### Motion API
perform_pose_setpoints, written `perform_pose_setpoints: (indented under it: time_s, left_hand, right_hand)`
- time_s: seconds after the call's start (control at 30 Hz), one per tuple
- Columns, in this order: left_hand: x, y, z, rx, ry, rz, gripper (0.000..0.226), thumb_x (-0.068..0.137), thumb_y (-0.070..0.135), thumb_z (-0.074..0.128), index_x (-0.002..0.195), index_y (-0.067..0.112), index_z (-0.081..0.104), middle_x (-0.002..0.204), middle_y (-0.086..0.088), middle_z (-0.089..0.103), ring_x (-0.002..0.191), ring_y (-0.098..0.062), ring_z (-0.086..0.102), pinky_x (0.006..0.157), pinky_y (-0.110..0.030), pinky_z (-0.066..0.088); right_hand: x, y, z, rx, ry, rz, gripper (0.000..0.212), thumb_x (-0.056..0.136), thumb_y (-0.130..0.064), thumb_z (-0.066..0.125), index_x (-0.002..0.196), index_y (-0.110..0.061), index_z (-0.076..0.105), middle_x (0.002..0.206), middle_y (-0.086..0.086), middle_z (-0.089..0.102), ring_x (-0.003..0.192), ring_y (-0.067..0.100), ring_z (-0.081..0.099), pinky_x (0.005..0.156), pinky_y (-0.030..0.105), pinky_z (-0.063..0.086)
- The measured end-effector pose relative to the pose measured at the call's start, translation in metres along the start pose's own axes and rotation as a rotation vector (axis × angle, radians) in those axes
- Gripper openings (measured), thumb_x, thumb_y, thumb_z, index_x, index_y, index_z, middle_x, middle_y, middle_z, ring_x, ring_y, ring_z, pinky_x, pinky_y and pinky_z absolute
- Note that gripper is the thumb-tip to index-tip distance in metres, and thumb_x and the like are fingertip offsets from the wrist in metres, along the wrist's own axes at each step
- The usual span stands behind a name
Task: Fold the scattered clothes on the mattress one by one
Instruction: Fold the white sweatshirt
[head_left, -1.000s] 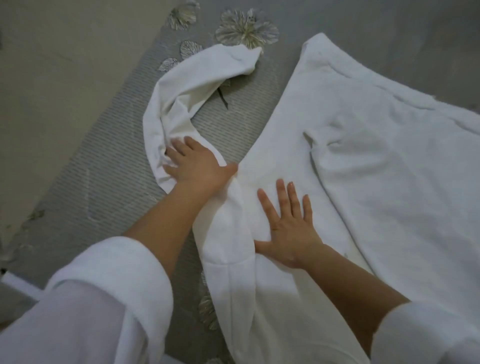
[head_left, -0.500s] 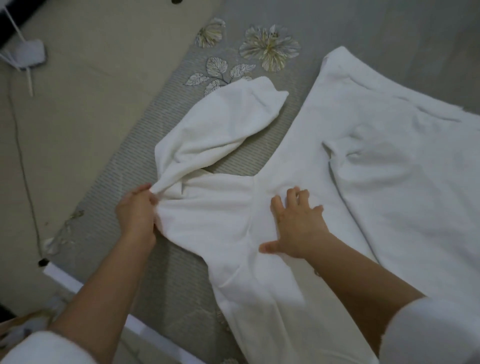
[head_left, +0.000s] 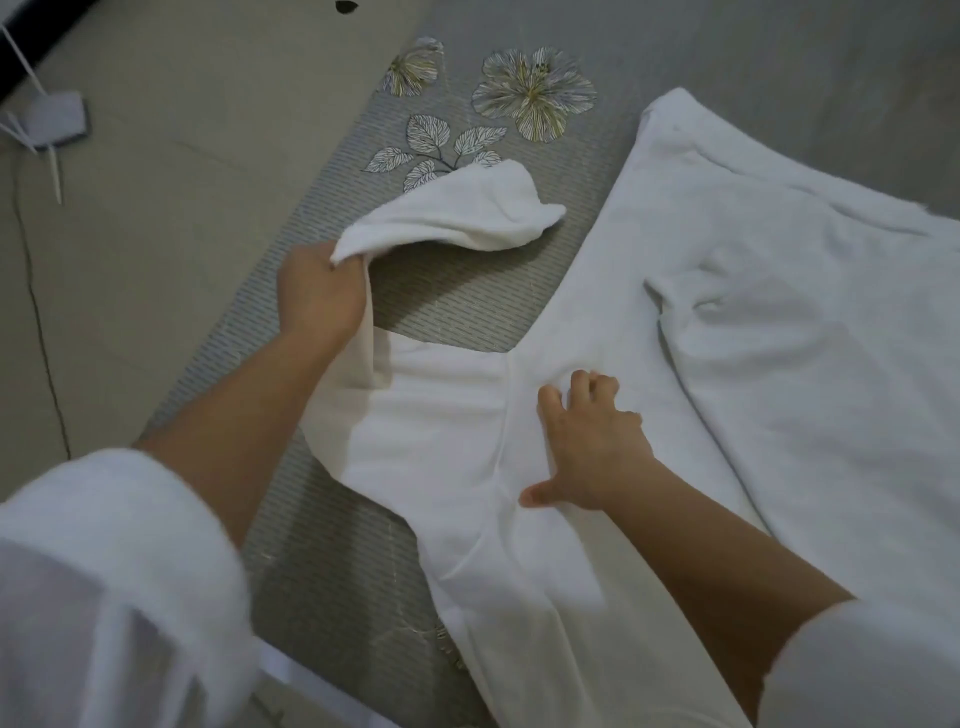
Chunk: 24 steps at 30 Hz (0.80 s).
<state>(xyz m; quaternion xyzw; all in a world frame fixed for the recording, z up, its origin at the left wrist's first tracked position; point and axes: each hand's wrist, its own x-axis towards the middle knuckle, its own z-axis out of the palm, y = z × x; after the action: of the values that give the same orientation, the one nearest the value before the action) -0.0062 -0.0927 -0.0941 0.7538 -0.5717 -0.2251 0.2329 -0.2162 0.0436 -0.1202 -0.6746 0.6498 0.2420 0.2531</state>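
Note:
A white long-sleeved garment (head_left: 769, 332) lies spread on the grey mattress (head_left: 467, 291). Its left sleeve (head_left: 457, 213) is lifted off the mattress, bent at the middle, with the cuff end drooping toward the flower print. My left hand (head_left: 317, 296) grips the sleeve at that bend. My right hand (head_left: 587, 441) presses down on the garment by the shoulder seam, fingers partly curled into the cloth, thumb spread out. The other sleeve lies folded across the body of the garment.
The mattress's left edge runs diagonally beside a beige tiled floor (head_left: 156, 208). A small white and grey object (head_left: 52, 122) and a thin dark cord (head_left: 36, 312) lie on the floor at the left. Flower and leaf prints (head_left: 530, 93) mark the mattress top.
My left hand has taken hold of the sleeve and lifted it up and away from me. My right hand's fingers went from flat to partly curled at the shoulder.

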Motion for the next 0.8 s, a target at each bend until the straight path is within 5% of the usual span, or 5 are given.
perform_pose_setpoints:
  time_s: [0.17,0.27,0.43,0.6,0.8]
  left_hand:
    - [-0.04,0.06,-0.036,-0.232,-0.069,0.206,0.043,0.095,0.024,0.05,0.057,0.019,0.03,0.048,0.012,0.023,0.041,-0.002,0.022,0.04,-0.018,0.014]
    - [-0.068,0.075,-0.04,-0.274,-0.143,0.287,0.042,0.095,0.023,0.05,0.057,0.016,0.032,0.053,0.011,0.023,0.042,-0.002,0.023,0.04,-0.016,0.016]
    - [-0.101,0.096,-0.039,-0.319,-0.225,0.401,0.04,0.086,0.026,0.043,0.05,0.029,0.026,0.042,0.011,0.027,0.042,-0.003,0.023,0.041,-0.015,0.016]
    - [-0.131,0.107,-0.027,-0.256,-0.314,0.654,0.027,0.088,0.026,0.046,0.1,0.029,0.071,0.096,0.035,0.062,0.093,0.009,0.058,0.079,-0.003,0.041]
    - [-0.185,0.122,0.01,-0.285,-0.216,0.851,0.046,0.09,0.022,0.046,0.131,0.002,0.047,0.129,0.002,0.047,0.125,-0.019,0.043,0.105,-0.028,0.034]
  right_hand:
    - [-0.018,0.011,0.018,0.262,0.037,0.039,0.091,0.078,-0.061,0.062,0.147,-0.021,0.018,0.158,0.015,-0.001,0.145,0.034,-0.001,0.114,0.048,0.013]
    - [-0.029,0.012,0.009,0.808,0.406,0.139,0.026,0.092,-0.038,0.055,0.106,-0.018,0.063,0.13,0.001,0.049,0.124,0.016,0.039,0.095,0.023,0.024]
    - [-0.018,0.002,-0.049,2.155,-0.043,0.221,0.068,0.091,-0.065,0.034,0.1,-0.007,0.068,0.105,0.012,0.07,0.089,0.021,0.063,0.077,0.03,0.048]
    - [-0.026,0.031,-0.077,2.55,0.138,0.16,0.019,0.094,-0.021,0.051,0.094,-0.005,0.061,0.089,0.011,0.064,0.08,0.021,0.061,0.078,0.031,0.052]
    - [-0.09,0.128,-0.099,2.41,0.603,-0.071,0.011,0.091,-0.007,0.054,0.087,-0.007,0.064,0.083,0.006,0.071,0.081,0.017,0.069,0.08,0.031,0.056]
